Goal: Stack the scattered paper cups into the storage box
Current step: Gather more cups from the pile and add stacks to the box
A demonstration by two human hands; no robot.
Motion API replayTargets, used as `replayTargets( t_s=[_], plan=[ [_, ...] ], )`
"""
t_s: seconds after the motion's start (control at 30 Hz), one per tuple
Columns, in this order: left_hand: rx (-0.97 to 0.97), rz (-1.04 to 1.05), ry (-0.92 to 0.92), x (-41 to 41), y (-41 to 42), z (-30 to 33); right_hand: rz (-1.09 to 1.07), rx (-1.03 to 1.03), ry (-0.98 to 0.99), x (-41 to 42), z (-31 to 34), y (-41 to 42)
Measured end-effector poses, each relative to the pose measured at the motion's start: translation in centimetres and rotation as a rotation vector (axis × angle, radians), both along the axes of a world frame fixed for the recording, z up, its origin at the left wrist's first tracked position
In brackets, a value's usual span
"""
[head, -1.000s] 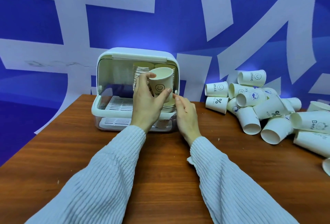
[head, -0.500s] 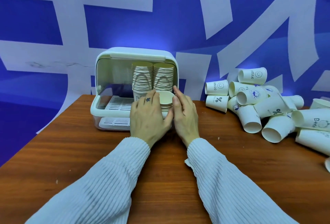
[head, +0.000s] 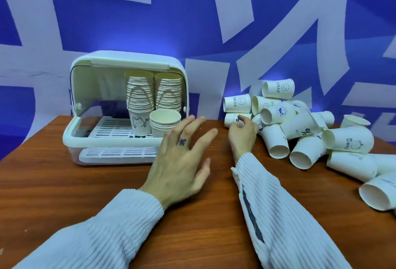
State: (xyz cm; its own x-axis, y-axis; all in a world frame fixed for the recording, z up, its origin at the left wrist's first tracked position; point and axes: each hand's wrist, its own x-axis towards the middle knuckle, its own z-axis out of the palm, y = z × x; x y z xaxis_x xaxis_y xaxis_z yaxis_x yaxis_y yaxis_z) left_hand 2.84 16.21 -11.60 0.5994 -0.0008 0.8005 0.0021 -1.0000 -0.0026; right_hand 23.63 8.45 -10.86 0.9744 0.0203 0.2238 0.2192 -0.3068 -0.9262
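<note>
Our right hand (head: 243,132) has its fingers curled onto a cup (head: 235,118) lying on its side at the near-left edge of the pile of loose cups (head: 300,131), at about two o'clock on the worktop (head: 64,193); whether it has a firm hold yet we cannot tell. Our left hand (head: 182,159) is spread flat and released, holding nothing, hovering just in front of the storage box (head: 126,105) at eleven o'clock. Inside the box stand two tall stacks (head: 154,92) at the back and a short stack (head: 165,125) at the front right. The risk we judge: pulling a bottom cup from the heap could send the ones resting above rolling across the worktop, and a hard squeeze would crush the thin paper wall, so it would nest badly.
</note>
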Motion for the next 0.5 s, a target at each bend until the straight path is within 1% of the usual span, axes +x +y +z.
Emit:
replayTargets(
  t_s=[0.07, 0.13, 0.23, 0.33, 0.37, 0.43, 0.5],
  plan=[
    [0.003, -0.032, 0.017, 0.0, 0.0, 0.0, 0.003, -0.040, -0.005, 0.9, -0.3, 0.2],
    [-0.030, -0.040, 0.034, 0.1, 0.2, 0.0, -0.017, -0.021, -0.013, 1.2, -0.5, 0.2],
    [-0.109, -0.042, 0.089, 0.0, 0.6, -0.2, -0.099, 0.051, -0.008, 0.1, -0.4, -0.4],
    [-0.130, -0.062, 0.157, 0.0, 0.5, -0.2, -0.157, 0.162, -0.044, -2.8, 0.2, -1.6],
    [-0.132, -0.071, 0.182, 0.1, 0.4, -0.2, -0.122, 0.194, -0.081, -3.9, 0.1, -1.9],
    [-0.138, -0.070, 0.219, 0.1, 0.0, -0.3, 0.037, 0.233, -0.182, -6.3, 0.0, -2.4],
    [-0.147, -0.025, 0.237, 0.1, -0.1, -0.3, 0.186, 0.242, -0.284, -8.5, 0.0, -2.7]
  ],
)
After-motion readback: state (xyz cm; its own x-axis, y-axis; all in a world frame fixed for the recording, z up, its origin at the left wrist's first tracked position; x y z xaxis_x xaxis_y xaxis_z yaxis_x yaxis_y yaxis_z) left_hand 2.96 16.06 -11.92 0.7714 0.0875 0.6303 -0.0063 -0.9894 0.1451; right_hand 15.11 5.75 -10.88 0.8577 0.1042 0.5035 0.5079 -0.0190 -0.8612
